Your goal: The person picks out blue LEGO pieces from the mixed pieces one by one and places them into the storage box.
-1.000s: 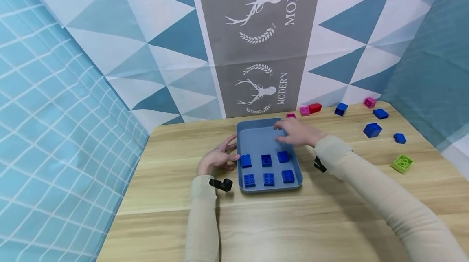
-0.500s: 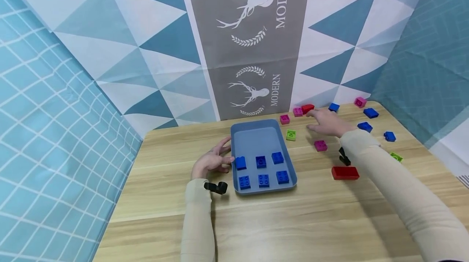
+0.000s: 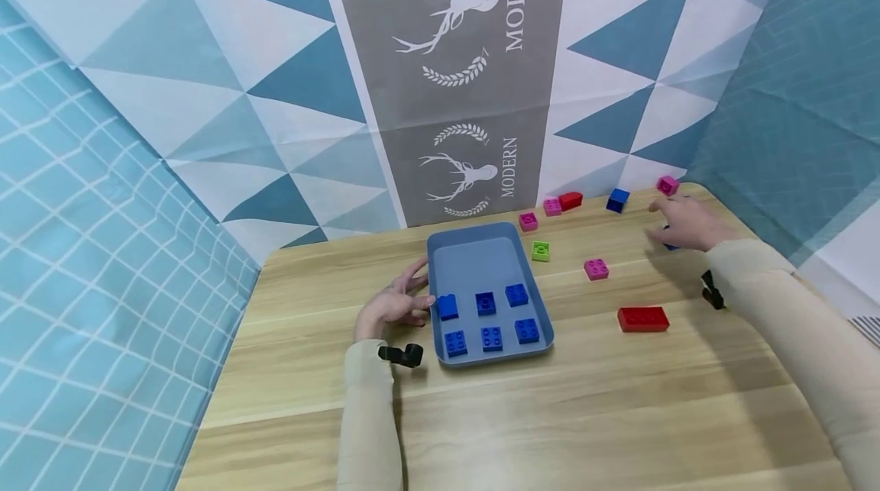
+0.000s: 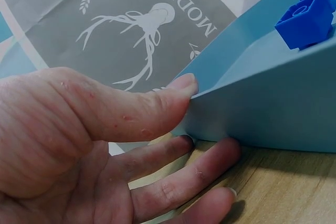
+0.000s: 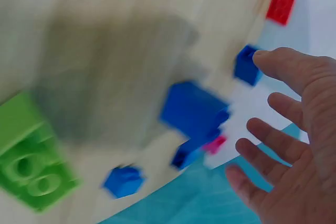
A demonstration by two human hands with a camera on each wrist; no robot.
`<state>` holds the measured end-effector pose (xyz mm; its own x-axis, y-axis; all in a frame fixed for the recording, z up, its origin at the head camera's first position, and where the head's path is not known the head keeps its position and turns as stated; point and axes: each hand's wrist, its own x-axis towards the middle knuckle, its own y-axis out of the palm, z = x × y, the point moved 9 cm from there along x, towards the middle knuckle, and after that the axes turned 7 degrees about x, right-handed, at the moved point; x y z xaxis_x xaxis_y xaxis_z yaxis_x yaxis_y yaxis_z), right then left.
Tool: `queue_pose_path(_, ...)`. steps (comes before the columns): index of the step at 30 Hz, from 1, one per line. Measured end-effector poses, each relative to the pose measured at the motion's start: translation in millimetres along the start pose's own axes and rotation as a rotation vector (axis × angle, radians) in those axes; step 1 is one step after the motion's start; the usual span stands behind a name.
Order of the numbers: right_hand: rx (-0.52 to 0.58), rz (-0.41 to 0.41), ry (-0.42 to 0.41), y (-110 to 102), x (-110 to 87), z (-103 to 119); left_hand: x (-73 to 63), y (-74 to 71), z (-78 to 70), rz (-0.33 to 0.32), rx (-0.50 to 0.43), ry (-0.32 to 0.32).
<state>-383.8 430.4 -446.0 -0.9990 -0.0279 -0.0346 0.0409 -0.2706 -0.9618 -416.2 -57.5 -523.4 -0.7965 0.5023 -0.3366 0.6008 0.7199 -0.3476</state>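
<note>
A blue-grey tray (image 3: 474,262) lies on the wooden table, with several blue toy bricks (image 3: 448,307) in two rows in its near half. At its left side, my left hand (image 3: 392,304) touches the wall. In the left wrist view the thumb rests at the rim and fingertips meet the outside near the base. My right hand (image 3: 690,222) hovers over the far right of the table, fingers spread and holding nothing. Below it a blue brick (image 3: 671,237) is mostly hidden. The right wrist view shows a larger blue brick (image 5: 191,109) apart from the fingers.
Right of the tray lie a lime brick (image 3: 541,250), a magenta brick (image 3: 596,269) and a long red brick (image 3: 643,319). Along the back edge are pink bricks (image 3: 553,207), a red brick (image 3: 571,201) and a blue brick (image 3: 617,200). A patterned cloth (image 3: 474,94) hangs behind.
My right hand has swept from above the tray to the far right, past the loose bricks, and carries nothing. The left hand stays at the tray. The head view has shifted slightly.
</note>
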Motion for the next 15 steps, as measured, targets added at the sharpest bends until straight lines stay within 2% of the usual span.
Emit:
queue_pose_path(8, 0.088, 0.064, 0.064, 15.1, -14.6, -39.4, -3.5, -4.1, -1.9, 0.005, -0.001, 0.004)
queue_pose_path(12, 0.144, 0.063, 0.076, 20.9, -16.0, -42.0, -3.3, -2.9, -0.9, 0.011, 0.005, 0.005)
queue_pose_path(15, 0.14, 0.049, 0.075, 22.2, -14.7, -40.3, -3.6, -0.6, 0.0, 0.016, -0.004, 0.002)
